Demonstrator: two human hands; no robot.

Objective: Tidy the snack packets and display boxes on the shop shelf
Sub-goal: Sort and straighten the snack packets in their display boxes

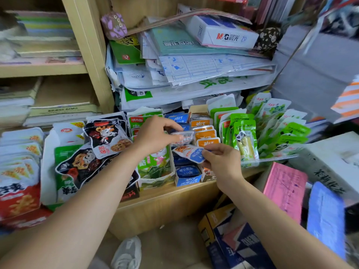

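Glossy plastic snack packets (245, 136), printed cardboard display box (187, 180), matt pale wood shelf (165, 202)

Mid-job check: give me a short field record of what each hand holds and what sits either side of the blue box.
left hand: pinches a small silvery packet over the blue display box
right hand: pinches a blue-and-white packet, just below the silvery one
right of box: orange packets in a row, then green panda packets
further left: black cookie packets, loosely piled
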